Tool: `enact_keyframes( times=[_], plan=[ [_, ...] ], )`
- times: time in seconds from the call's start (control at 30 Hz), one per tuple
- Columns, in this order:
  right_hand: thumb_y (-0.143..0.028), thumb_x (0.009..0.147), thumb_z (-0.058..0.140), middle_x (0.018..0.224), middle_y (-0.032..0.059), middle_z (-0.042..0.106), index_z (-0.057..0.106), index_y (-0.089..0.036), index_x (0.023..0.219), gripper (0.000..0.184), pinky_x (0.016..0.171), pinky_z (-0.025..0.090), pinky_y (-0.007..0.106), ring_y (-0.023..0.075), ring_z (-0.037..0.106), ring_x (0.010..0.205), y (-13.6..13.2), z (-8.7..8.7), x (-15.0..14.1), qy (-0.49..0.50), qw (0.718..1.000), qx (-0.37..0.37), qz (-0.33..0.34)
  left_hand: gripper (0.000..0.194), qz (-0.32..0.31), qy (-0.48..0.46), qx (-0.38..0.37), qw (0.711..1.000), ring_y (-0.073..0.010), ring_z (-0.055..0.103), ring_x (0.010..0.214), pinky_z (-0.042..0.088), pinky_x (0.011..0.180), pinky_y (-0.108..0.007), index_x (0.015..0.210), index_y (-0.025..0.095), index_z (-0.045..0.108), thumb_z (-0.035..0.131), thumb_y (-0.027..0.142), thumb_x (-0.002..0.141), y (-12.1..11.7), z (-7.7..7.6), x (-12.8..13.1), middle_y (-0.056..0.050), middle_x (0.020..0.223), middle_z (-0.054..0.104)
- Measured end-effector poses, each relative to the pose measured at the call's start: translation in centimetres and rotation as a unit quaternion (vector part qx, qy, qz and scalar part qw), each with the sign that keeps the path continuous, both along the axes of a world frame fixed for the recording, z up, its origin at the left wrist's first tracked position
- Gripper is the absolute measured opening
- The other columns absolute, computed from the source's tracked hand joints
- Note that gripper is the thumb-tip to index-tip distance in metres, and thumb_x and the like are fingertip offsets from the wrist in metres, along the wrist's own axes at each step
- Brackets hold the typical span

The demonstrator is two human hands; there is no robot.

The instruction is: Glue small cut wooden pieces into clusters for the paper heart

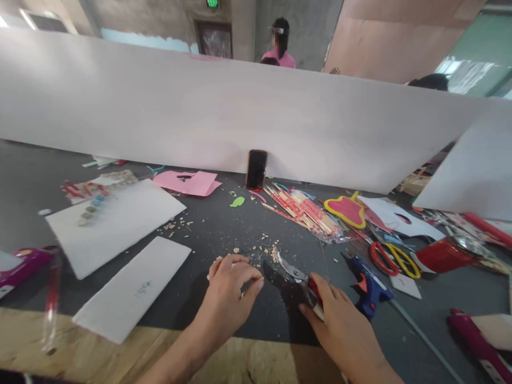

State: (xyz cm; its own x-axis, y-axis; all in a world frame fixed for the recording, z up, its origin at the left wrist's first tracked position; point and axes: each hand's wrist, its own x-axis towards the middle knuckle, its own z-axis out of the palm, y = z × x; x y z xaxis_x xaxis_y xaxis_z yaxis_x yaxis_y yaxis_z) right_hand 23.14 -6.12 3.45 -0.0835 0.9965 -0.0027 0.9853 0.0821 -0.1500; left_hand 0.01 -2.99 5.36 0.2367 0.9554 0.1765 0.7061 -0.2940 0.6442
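Observation:
My right hand (340, 320) grips a pair of pruning shears (295, 273), its curved metal blades pointing up and left with the jaws apart. My left hand (232, 288) is curled to the left of the shears, thumb and fingertips drawn close; pale bits show at the fingers, too small to name. Just beyond both hands lies a small heap of cut wooden bits (274, 253), with more crumbs scattered over the dark tabletop. Bundles of chopsticks (316, 216) in red-printed wrappers lie further back, beyond the shears.
A phone (256, 169) leans on the white partition (200, 117). White boards (136, 288) lie at left. A blue glue gun (372, 290), scissors (394, 258) and a red can (446, 255) crowd the right. Purple tools (28, 266) sit at the left edge and lower right. Beyond the partition, a person (280, 45).

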Motion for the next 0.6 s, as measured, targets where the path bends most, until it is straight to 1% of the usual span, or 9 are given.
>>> enact_keyframes(
  times=[0.1, 0.17, 0.23, 0.3, 0.37, 0.43, 0.5, 0.53, 0.6],
  plan=[
    [-0.033, 0.086, 0.055, 0.106, 0.0137, 0.066, 0.048, -0.013, 0.128, 0.047, 0.080, 0.049, 0.043, 0.0316, 0.061, 0.101, 0.1, -0.1, 0.6, -0.050, 0.999, 0.006, -0.013, 0.017, -0.023, 0.048, 0.037, 0.998, -0.0291, 0.054, 0.106, 0.030, 0.091, -0.051, 0.072, 0.024, 0.063, 0.052, 0.020, 0.083, 1.2, 0.2, 0.1, -0.001, 0.080, 0.072],
    [-0.030, 0.087, 0.054, 0.102, 0.0162, 0.066, 0.048, -0.008, 0.128, 0.047, 0.081, 0.048, 0.043, 0.0325, 0.060, 0.099, -0.1, -0.2, 0.6, -0.082, 0.997, 0.001, -0.014, 0.018, -0.045, 0.089, 0.053, 0.994, -0.0291, 0.054, 0.105, 0.029, 0.091, -0.051, 0.071, 0.024, 0.064, 0.051, 0.019, 0.082, 2.6, 0.0, 0.6, -0.002, 0.080, 0.073],
    [-0.032, 0.088, 0.055, 0.100, 0.0178, 0.066, 0.050, -0.005, 0.126, 0.047, 0.081, 0.047, 0.043, 0.0332, 0.060, 0.097, -0.2, -0.1, 0.5, -0.098, 0.995, -0.002, -0.010, 0.018, -0.049, 0.099, 0.058, 0.992, -0.0294, 0.054, 0.103, 0.027, 0.091, -0.052, 0.067, 0.023, 0.064, 0.053, 0.018, 0.080, 4.1, -0.4, 1.3, -0.003, 0.078, 0.072],
    [-0.037, 0.087, 0.056, 0.104, 0.0172, 0.064, 0.054, -0.008, 0.123, 0.046, 0.083, 0.046, 0.042, 0.0325, 0.059, 0.099, 0.1, 0.6, 0.5, -0.104, 0.995, -0.002, 0.007, 0.016, -0.047, 0.104, 0.059, 0.992, -0.0296, 0.054, 0.101, 0.027, 0.092, -0.053, 0.065, 0.023, 0.065, 0.055, 0.016, 0.077, 5.6, -0.9, 1.9, -0.004, 0.075, 0.072],
    [-0.036, 0.088, 0.055, 0.112, 0.0157, 0.062, 0.057, -0.012, 0.119, 0.039, 0.088, 0.044, 0.041, 0.0305, 0.057, 0.105, 0.9, 1.7, 1.0, -0.114, 0.993, 0.000, 0.021, 0.015, -0.046, 0.106, 0.059, 0.992, -0.0300, 0.055, 0.100, 0.027, 0.091, -0.054, 0.065, 0.023, 0.065, 0.058, 0.012, 0.072, 6.7, -1.2, 2.3, -0.006, 0.077, 0.072],
    [-0.024, 0.092, 0.048, 0.115, 0.0156, 0.060, 0.056, -0.012, 0.118, 0.030, 0.088, 0.044, 0.040, 0.0276, 0.057, 0.106, 2.5, 2.9, 2.0, -0.131, 0.991, 0.004, 0.010, 0.017, -0.047, 0.104, 0.062, 0.992, -0.0305, 0.055, 0.101, 0.026, 0.092, -0.055, 0.069, 0.023, 0.067, 0.057, 0.009, 0.070, 7.2, -1.1, 2.3, -0.006, 0.083, 0.073],
    [-0.014, 0.093, 0.043, 0.110, 0.0159, 0.062, 0.055, -0.009, 0.118, 0.028, 0.083, 0.047, 0.038, 0.0240, 0.061, 0.098, 4.4, 3.7, 3.1, -0.154, 0.988, 0.001, -0.021, 0.018, -0.044, 0.098, 0.067, 0.992, -0.0312, 0.054, 0.104, 0.024, 0.094, -0.057, 0.076, 0.024, 0.068, 0.057, 0.011, 0.072, 7.0, -0.7, 1.7, -0.006, 0.089, 0.073],
    [-0.015, 0.094, 0.044, 0.107, 0.0141, 0.062, 0.055, -0.009, 0.117, 0.026, 0.081, 0.049, 0.038, 0.0225, 0.062, 0.095, 5.3, 3.8, 3.6, -0.164, 0.986, -0.005, -0.032, 0.017, -0.040, 0.094, 0.070, 0.992, -0.0316, 0.053, 0.106, 0.023, 0.095, -0.057, 0.079, 0.025, 0.069, 0.057, 0.013, 0.074, 6.8, -0.5, 1.3, -0.006, 0.092, 0.073],
    [-0.025, 0.092, 0.053, 0.109, 0.0089, 0.062, 0.057, -0.013, 0.114, 0.025, 0.080, 0.051, 0.039, 0.0201, 0.062, 0.094, 6.9, 3.5, 4.2, -0.183, 0.982, -0.027, -0.042, 0.015, -0.027, 0.087, 0.072, 0.993, -0.0329, 0.051, 0.110, 0.023, 0.095, -0.057, 0.083, 0.026, 0.069, 0.057, 0.019, 0.077, 6.0, 0.0, 0.1, -0.005, 0.097, 0.073]
  ],
)
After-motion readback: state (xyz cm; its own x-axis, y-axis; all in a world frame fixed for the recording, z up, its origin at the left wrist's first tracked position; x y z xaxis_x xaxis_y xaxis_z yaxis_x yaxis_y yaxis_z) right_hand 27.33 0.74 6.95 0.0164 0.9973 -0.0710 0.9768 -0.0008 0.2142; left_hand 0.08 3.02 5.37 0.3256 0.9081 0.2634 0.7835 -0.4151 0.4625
